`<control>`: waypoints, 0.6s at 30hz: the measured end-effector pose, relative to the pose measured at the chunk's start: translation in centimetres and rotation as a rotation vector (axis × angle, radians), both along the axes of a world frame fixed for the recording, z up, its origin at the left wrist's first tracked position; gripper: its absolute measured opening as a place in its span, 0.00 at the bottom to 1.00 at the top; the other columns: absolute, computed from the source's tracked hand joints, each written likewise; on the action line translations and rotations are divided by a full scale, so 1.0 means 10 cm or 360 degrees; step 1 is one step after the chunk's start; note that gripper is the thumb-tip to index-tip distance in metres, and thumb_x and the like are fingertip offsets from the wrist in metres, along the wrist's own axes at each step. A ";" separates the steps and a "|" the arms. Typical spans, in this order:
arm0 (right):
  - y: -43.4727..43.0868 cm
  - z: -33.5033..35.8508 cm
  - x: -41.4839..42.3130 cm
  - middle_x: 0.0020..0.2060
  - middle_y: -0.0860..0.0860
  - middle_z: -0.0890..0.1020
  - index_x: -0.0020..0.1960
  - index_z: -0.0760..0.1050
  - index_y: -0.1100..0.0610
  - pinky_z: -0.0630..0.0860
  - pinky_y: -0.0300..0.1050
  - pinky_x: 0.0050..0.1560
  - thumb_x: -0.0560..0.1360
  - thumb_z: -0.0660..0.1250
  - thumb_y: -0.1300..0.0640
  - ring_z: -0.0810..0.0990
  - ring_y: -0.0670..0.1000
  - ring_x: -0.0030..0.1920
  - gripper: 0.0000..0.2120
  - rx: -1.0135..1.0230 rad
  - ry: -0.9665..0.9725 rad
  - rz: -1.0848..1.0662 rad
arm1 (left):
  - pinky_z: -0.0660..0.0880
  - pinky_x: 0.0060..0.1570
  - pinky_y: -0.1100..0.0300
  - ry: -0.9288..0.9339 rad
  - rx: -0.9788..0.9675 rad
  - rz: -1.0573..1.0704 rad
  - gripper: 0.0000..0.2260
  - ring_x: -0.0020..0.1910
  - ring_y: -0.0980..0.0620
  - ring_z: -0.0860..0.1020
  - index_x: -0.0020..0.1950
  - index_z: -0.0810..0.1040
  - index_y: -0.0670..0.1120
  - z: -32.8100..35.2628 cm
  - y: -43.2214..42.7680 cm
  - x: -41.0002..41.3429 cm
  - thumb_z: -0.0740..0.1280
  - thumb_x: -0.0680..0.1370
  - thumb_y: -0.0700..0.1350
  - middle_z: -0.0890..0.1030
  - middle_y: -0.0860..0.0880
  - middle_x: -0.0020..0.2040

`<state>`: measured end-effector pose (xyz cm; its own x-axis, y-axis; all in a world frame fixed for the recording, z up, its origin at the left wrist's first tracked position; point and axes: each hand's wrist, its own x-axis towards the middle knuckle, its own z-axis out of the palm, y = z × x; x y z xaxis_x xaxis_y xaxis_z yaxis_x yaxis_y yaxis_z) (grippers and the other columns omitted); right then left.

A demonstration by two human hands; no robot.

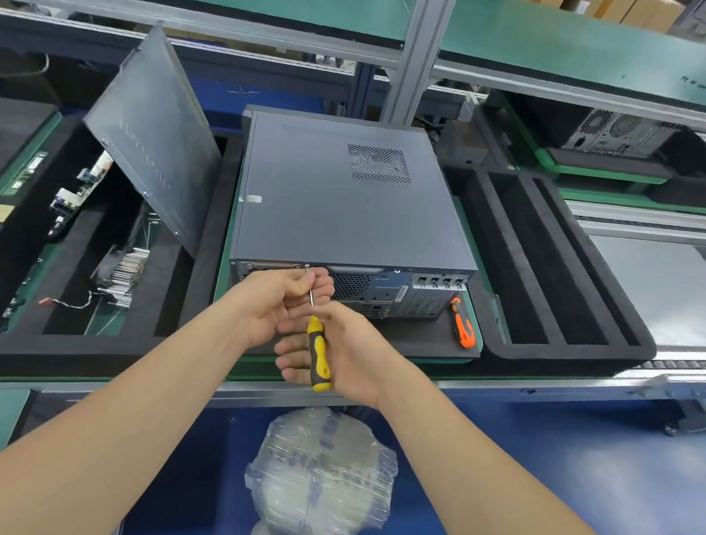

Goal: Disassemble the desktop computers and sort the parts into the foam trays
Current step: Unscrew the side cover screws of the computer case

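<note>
Computer case (350, 204) looks like painted sheet metal: matt dark grey, smooth, with a punched mesh vent. The loose side panel (154, 132) on the left is bare metal with a dull sheen. Foam tray (563, 353) on the right is black, matt, a bit grainy, 3 slots cut in. Yellow screwdriver (319, 352) has a glossy plastic handle with black rubbery bits and a shiny steel shaft. Floor (586, 451) is glossy blue, and the bundle (321, 477) on it is wrapped in shiny clear film.

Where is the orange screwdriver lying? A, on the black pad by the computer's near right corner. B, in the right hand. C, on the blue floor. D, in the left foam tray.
A: the orange screwdriver lies on the black pad beside the computer; the right hand holds a yellow screwdriver.
</note>
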<state>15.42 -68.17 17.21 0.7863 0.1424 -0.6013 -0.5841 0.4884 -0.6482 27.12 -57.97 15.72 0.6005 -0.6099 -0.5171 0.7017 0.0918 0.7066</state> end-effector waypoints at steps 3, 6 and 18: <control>-0.05 0.03 -0.05 0.53 0.63 0.83 0.68 0.73 0.68 0.84 0.51 0.51 0.86 0.52 0.55 0.85 0.57 0.49 0.21 0.0157 -0.0123 0.0009 | 0.83 0.38 0.62 0.0126 -0.0049 0.0004 0.10 0.42 0.52 0.87 0.56 0.82 0.39 0.01 -0.01 0.01 0.60 0.85 0.36 0.88 0.44 0.46; -0.03 0.02 -0.04 0.50 0.64 0.83 0.67 0.73 0.72 0.84 0.53 0.49 0.86 0.57 0.60 0.86 0.58 0.49 0.18 -0.0010 -0.0245 -0.0019 | 0.83 0.38 0.61 0.0193 -0.0087 0.0017 0.11 0.43 0.52 0.87 0.57 0.82 0.38 0.01 0.00 0.02 0.59 0.85 0.35 0.87 0.44 0.47; 0.21 -0.05 0.10 0.30 0.52 0.81 0.42 0.81 0.58 0.81 0.45 0.35 0.68 0.83 0.57 0.81 0.50 0.30 0.12 -0.0787 -0.0050 -0.0280 | 0.83 0.41 0.60 0.0044 0.0053 0.0008 0.10 0.49 0.48 0.87 0.57 0.84 0.38 0.01 0.08 0.05 0.73 0.77 0.40 0.87 0.41 0.53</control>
<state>16.47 -66.04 16.71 0.7915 -0.2880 -0.5391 -0.4975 0.2087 -0.8420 27.57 -57.20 15.79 0.5887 -0.5891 -0.5535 0.7206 0.0723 0.6895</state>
